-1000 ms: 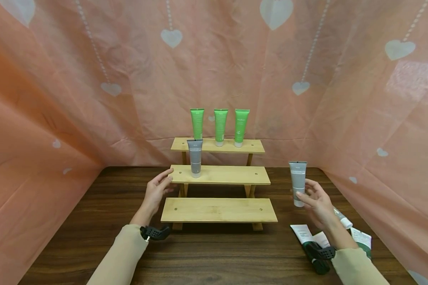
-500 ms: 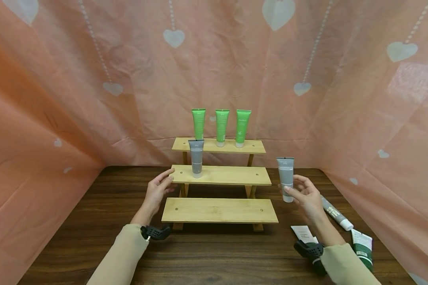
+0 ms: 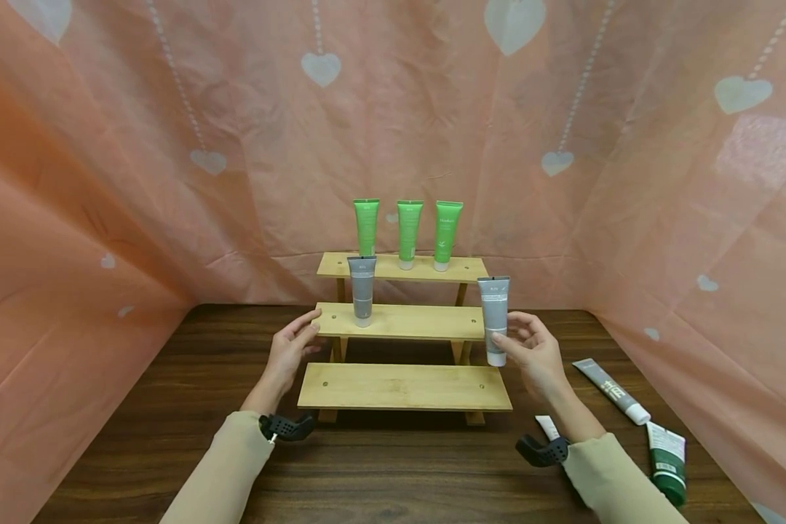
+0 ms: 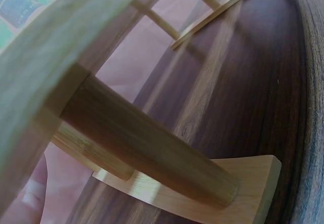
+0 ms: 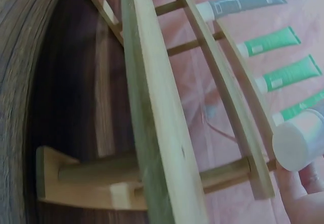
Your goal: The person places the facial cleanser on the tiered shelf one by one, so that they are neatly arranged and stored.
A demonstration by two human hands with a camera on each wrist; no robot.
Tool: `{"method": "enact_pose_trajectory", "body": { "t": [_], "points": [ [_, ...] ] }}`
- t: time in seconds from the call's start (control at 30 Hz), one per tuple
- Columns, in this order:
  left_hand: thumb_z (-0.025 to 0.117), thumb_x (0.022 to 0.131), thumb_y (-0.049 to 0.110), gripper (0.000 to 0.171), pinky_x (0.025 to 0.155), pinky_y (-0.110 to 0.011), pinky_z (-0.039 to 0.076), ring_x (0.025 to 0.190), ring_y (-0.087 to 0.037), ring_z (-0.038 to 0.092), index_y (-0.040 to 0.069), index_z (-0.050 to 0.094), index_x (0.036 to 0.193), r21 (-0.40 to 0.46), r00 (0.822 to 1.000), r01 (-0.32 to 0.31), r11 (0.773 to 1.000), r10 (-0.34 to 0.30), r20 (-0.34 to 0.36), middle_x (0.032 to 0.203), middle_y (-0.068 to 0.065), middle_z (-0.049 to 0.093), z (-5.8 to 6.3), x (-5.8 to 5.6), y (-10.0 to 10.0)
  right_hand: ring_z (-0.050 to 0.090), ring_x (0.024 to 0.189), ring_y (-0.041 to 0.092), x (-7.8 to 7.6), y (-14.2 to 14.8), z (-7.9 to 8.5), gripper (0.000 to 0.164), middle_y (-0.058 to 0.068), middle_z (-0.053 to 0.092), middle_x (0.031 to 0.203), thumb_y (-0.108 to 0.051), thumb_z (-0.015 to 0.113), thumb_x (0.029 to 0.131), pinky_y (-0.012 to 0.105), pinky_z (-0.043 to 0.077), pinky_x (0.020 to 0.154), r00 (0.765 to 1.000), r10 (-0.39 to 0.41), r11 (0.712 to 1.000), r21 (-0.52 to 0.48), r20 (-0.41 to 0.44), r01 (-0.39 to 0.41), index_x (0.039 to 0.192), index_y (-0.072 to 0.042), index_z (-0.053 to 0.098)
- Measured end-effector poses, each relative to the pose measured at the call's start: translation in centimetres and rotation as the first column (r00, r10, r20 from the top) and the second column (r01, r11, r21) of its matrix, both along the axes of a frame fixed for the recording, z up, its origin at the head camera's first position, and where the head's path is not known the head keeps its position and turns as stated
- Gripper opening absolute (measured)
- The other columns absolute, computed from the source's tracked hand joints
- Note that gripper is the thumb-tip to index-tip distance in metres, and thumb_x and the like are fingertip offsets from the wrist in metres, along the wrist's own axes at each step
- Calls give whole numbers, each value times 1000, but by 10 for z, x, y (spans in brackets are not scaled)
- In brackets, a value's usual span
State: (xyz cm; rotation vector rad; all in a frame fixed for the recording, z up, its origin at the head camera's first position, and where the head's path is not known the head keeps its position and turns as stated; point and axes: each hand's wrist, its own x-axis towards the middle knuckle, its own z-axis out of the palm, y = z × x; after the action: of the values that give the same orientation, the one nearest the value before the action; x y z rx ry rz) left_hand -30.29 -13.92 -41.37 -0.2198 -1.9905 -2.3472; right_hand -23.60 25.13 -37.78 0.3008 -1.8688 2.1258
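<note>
Beige-sleeved, the left hand is touching the middle step of a wooden rack, fingers parted. One grey tube is standing there; three green tubes are standing above, their lettering too small to read. Before the step's right end, the right hand is pinching another grey tube nearly upright. A third grey tube, showing bold pale characters, is lying beside a green-and-white tube. Heart-printed pink cloth is surrounding the brown tabletop.
</note>
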Motion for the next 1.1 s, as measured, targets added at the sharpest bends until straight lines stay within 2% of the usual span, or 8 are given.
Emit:
{"method": "enact_pose_trajectory", "body": {
  "t": [0.17, 0.33, 0.6, 0.67, 0.83, 0.93, 1.1],
  "points": [
    [55, 95, 13, 39, 90, -55, 41, 98, -41, 56, 3, 51, 132, -14, 1000, -2, 1000, 2, 1, 92, 3, 65, -1, 0, 0, 64, 83, 12, -4, -13, 4, 40, 2, 60, 99, 6, 64, 84, 27, 53, 66, 999, 31, 999, -7, 14, -31, 117, -10, 50],
    [55, 95, 13, 39, 89, -55, 42, 99, -42, 55, 3, 51, 132, -16, 1000, -2, 1000, 2, 0, 94, 2, 65, 0, 0, -1, 64, 90, 15, -11, -24, 6, 47, 4, 57, 108, 5, 65, 84, 30, 54, 73, 997, 74, 997, -8, 17, -74, 126, -8, 47],
    [55, 95, 12, 39, 89, -55, 42, 103, -49, 50, 3, 51, 132, -14, 1000, 1, 1000, -1, 1, 99, -2, 64, 0, 0, 0, 65, 91, 19, -22, -41, 9, 47, 9, 52, 110, 2, 64, 85, 34, 52, 79, 993, 114, 993, 16, -1, -114, 127, -5, 44],
    [55, 95, 12, 38, 89, -54, 43, 103, -48, 51, 3, 51, 132, -10, 1000, -1, 1000, 1, 5, 100, -2, 64, -3, -3, -1, 66, 91, 21, -25, -45, 10, 47, 11, 51, 111, 2, 64, 86, 35, 52, 79, 992, 129, 991, 17, -8, -129, 127, -5, 43],
    [58, 93, 19, 40, 86, -47, 47, 96, -35, 59, 8, 53, 132, -11, 1000, -11, 1000, 11, 13, 98, 1, 65, -16, -14, -3, 66, 90, 21, -30, -55, 13, 47, 13, 52, 112, -1, 67, 84, 33, 52, 79, 995, 97, 993, 63, 5, -97, 126, -7, 46],
    [60, 92, 23, 42, 84, -44, 48, 91, -25, 61, 9, 54, 131, -20, 1000, -19, 1000, 19, 8, 97, 3, 66, -19, -15, -3, 65, 89, 19, -33, -61, 16, 46, 11, 54, 112, -4, 69, 83, 31, 52, 78, 998, 61, 994, 92, 15, -62, 124, -9, 48],
    [61, 91, 24, 42, 82, -42, 50, 89, -24, 62, 9, 54, 130, -20, 1000, -25, 999, 25, -3, 97, 2, 66, -19, -15, -3, 65, 89, 20, -42, -69, 19, 45, 15, 55, 112, -4, 69, 84, 32, 53, 76, 999, 52, 994, 93, 13, -52, 124, -7, 49]
  ]
}}
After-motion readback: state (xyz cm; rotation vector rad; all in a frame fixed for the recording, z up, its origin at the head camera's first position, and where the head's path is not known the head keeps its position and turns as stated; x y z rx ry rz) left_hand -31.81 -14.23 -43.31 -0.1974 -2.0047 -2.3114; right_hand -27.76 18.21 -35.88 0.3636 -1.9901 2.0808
